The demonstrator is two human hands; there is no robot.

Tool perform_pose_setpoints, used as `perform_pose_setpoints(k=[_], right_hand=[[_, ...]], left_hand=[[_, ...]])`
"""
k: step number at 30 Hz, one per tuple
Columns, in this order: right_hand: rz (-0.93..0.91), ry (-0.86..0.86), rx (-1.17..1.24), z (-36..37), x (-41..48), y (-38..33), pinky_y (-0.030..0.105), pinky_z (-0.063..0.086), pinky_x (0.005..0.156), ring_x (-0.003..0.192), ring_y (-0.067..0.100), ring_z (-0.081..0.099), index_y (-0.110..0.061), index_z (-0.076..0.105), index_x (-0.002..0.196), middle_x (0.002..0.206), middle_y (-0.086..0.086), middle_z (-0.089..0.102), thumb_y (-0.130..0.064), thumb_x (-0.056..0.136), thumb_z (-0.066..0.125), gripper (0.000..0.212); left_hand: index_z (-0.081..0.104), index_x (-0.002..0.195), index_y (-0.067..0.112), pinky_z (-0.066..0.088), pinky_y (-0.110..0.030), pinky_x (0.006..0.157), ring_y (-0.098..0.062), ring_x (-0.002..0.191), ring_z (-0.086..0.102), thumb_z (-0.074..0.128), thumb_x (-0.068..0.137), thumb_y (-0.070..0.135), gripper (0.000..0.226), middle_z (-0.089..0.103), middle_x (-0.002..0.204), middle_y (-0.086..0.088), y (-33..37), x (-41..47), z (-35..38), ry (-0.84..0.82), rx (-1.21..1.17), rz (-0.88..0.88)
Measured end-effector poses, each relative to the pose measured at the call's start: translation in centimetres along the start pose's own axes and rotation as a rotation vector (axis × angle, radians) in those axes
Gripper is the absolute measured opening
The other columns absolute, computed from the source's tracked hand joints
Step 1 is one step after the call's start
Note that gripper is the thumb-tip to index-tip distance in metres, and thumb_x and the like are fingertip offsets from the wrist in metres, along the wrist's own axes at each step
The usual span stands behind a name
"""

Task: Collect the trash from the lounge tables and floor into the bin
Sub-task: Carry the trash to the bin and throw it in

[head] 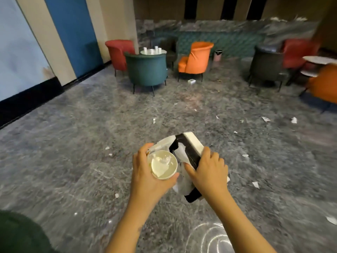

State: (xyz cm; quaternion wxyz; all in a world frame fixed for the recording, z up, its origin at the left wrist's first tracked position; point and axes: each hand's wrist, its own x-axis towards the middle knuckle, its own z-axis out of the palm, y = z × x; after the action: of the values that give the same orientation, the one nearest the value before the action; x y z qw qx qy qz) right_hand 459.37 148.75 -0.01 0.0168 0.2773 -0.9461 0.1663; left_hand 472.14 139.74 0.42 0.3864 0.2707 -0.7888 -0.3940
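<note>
Trash is being carried at lower centre.
A cup [164, 167] is being gripped by the left hand [145, 179], a white wrapper [162, 144] pinned behind it; a black-and-white box [193, 143] and tissue [180, 152] are being clasped by the right hand [209, 172]. Scraps [293, 119] are lying scattered across the floor [73, 143] mid-frame. Higher up, white cups [156, 48] are standing on a table [162, 52], and the bin [218, 55] is standing right of the orange chair [197, 57].

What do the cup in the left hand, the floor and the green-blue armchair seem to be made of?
The cup looks like paper: matte cream wall, thin rolled rim. The floor looks like polished stone or stone-look tile: grey veining, glossy light reflections. The armchair seems upholstered in velvety fabric with a soft sheen; blur leaves this open.
</note>
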Motion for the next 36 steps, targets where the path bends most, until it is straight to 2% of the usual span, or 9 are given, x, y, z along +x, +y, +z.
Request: perform_pose_setpoints(k=[3,7,10,12,14,17,20,27,36], right_hand=[[0.113,0.02,-0.012,1.1,5.5,2.9,0.039,0.037,0.086,0.106,0.031,0.047,-0.011,0.026,0.136,0.12,0.011,0.047,-0.064,0.081,0.046,0.078],[0.232,0.057,-0.034,2.8,14.6,5.4,0.038,0.036,0.086,0.108,0.031,0.046,-0.012,0.024,0.137,0.122,0.011,0.047,-0.062,0.082,0.048,0.078],[0.325,0.071,-0.045,3.4,21.8,6.5,0.039,0.036,0.089,0.111,0.032,0.045,-0.011,0.022,0.139,0.123,0.012,0.047,-0.063,0.082,0.046,0.08],[0.401,0.072,-0.05,3.4,26.4,7.5,0.039,0.036,0.089,0.11,0.032,0.046,-0.011,0.025,0.136,0.123,0.012,0.047,-0.064,0.082,0.046,0.079],[0.476,0.06,-0.043,3.3,30.8,8.8,0.04,0.036,0.089,0.109,0.032,0.047,-0.01,0.03,0.13,0.121,0.013,0.048,-0.065,0.081,0.046,0.075],[0.568,0.046,-0.018,3.4,37.1,11.4,0.04,0.036,0.089,0.11,0.033,0.047,-0.01,0.034,0.124,0.119,0.013,0.049,-0.064,0.081,0.046,0.07],[0.637,0.028,0.007,4.3,44.3,14.7,0.042,0.036,0.091,0.111,0.034,0.046,-0.009,0.036,0.122,0.12,0.013,0.048,-0.064,0.081,0.046,0.069],[0.664,-0.039,0.183,6.2,65.0,23.7,0.042,0.038,0.09,0.112,0.035,0.046,-0.007,0.037,0.12,0.121,0.015,0.047,-0.062,0.084,0.045,0.066],[0.65,-0.109,0.233,4.7,92.0,32.4,0.045,0.038,0.093,0.113,0.036,0.045,-0.007,0.038,0.117,0.121,0.015,0.046,-0.064,0.084,0.044,0.066]], left_hand=[[0.04,0.122,0.025,0.035,-0.004,0.076,-0.009,0.106,0.044,0.079,0.047,0.037,0.085,0.044,0.118,0.006,-1.5,5.3,5.9,-0.09,-0.031,0.03],[0.039,0.124,0.027,0.032,0.003,0.078,0.004,0.102,0.037,0.078,0.047,0.039,0.087,0.041,0.117,0.009,-4.2,13.9,13.1,-0.173,-0.096,0.074],[0.038,0.125,0.027,0.033,0.0,0.08,0.001,0.104,0.039,0.079,0.048,0.039,0.088,0.042,0.117,0.009,-5.6,20.9,17.8,-0.24,-0.141,0.09],[0.038,0.126,0.029,0.036,-0.01,0.085,-0.007,0.108,0.043,0.082,0.049,0.035,0.089,0.043,0.12,0.007,-6.0,25.6,20.9,-0.274,-0.173,0.095],[0.034,0.121,0.042,0.043,-0.027,0.087,-0.014,0.112,0.047,0.085,0.051,0.032,0.088,0.044,0.121,0.009,-6.3,29.7,24.0,-0.309,-0.199,0.102],[0.027,0.111,0.061,0.044,-0.031,0.088,-0.012,0.112,0.047,0.085,0.051,0.031,0.089,0.043,0.118,0.021,-6.5,35.3,29.0,-0.363,-0.233,0.141],[0.03,0.113,0.056,0.043,-0.03,0.086,-0.015,0.111,0.048,0.087,0.051,0.025,0.089,0.043,0.117,0.021,-7.3,40.8,35.2,-0.403,-0.257,0.157],[0.035,0.117,0.04,0.042,-0.023,0.083,-0.017,0.112,0.05,0.085,0.051,0.023,0.084,0.048,0.12,0.006,-7.9,56.2,52.2,-0.387,-0.259,0.138],[0.034,0.12,0.04,0.04,-0.026,0.078,-0.01,0.108,0.046,0.086,0.054,0.026,0.085,0.043,0.121,0.01,-5.6,76.8,70.2,-0.358,-0.2,0.136]])
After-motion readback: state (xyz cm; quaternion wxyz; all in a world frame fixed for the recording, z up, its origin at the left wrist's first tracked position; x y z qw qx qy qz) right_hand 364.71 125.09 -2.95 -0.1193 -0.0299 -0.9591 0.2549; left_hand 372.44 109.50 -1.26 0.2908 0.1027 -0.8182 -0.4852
